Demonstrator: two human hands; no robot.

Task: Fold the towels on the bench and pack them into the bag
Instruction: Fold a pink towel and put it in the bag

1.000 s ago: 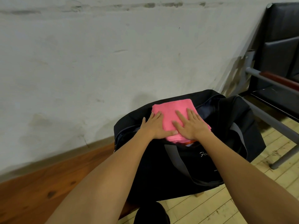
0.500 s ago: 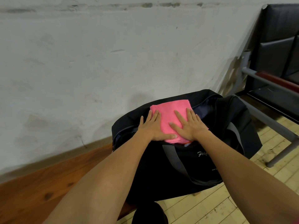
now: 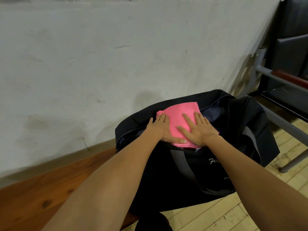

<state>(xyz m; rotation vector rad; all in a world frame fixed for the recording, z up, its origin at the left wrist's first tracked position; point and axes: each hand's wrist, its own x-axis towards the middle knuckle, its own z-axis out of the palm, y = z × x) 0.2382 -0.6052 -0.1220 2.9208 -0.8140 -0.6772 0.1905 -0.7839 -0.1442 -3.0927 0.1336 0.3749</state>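
Pink towel [image 3: 179,117] folded, lying in mouth of black bag [image 3: 216,172], under your palms. Left hand [image 3: 160,129] and right hand [image 3: 198,129] flat, fingers spread, gripping nothing: pressing likely to seat towel. Bag on worktop [image 3: 33,197], below your wrists.

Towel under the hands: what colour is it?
Pink towel, plain, clearest in the head view.

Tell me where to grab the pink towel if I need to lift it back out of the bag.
Probably pinch the far folded edge of the pink towel, reaching from above. That end lies exposed at the black bag opening, while the left hand and right hand press flat on the near part.
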